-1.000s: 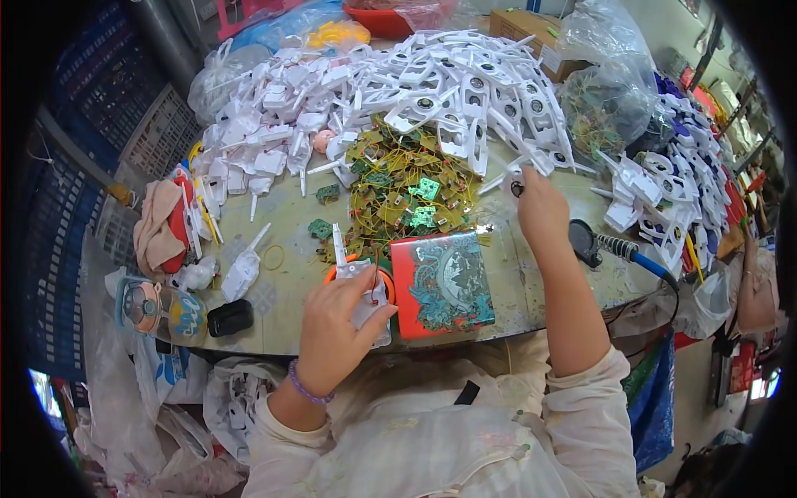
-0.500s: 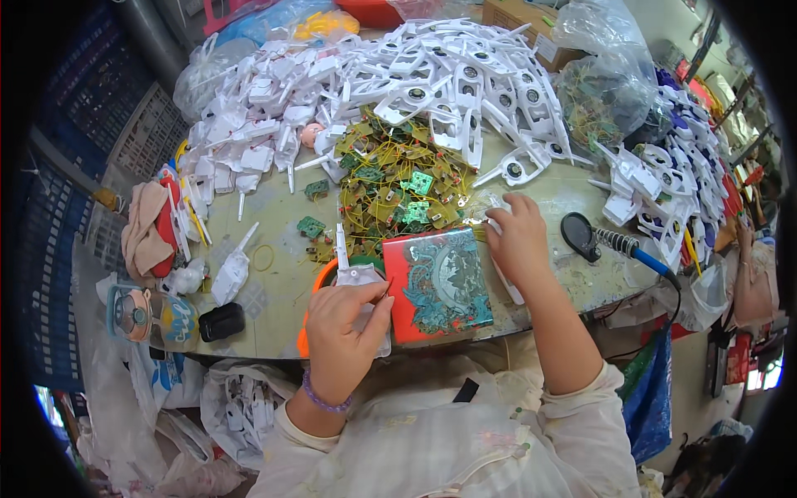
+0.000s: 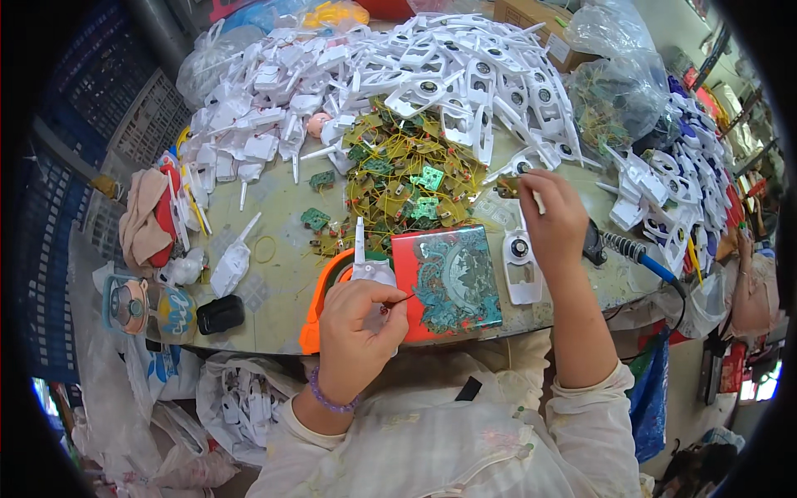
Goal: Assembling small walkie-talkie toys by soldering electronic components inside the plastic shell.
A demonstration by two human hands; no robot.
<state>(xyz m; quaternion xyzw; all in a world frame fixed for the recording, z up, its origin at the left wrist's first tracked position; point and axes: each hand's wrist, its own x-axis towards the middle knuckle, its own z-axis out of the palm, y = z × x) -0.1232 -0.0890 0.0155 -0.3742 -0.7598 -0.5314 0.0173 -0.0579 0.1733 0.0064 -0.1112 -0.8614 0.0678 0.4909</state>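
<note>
My left hand (image 3: pixel 363 322) is closed over a white plastic casing (image 3: pixel 360 257), its thumb and finger pinching a thin dark wire (image 3: pixel 409 296). The casing's narrow stem points away from me, and its lower part is hidden behind the fingers. My right hand (image 3: pixel 554 214) is raised, fingertips pinched on a small brownish-green circuit board (image 3: pixel 507 186). Below it lies another white casing (image 3: pixel 522 270) with a round dark speaker. Between the hands is a red box-like block with a dark patterned top (image 3: pixel 455 278). An orange ring-shaped thing (image 3: pixel 312 319) sits beside the left hand.
Wired circuit boards (image 3: pixel 394 187) are heaped ahead, with white casings (image 3: pixel 274 108) piled behind. A soldering iron (image 3: pixel 654 264) rests in its coil holder at right. A drink bottle (image 3: pixel 170 311) and black case (image 3: pixel 221 314) stand at left.
My right hand has lifted and moved right, away from the speaker casing, and a small board now shows at its fingertips. The left hand keeps its pinch on the wire; the view has shifted slightly.
</note>
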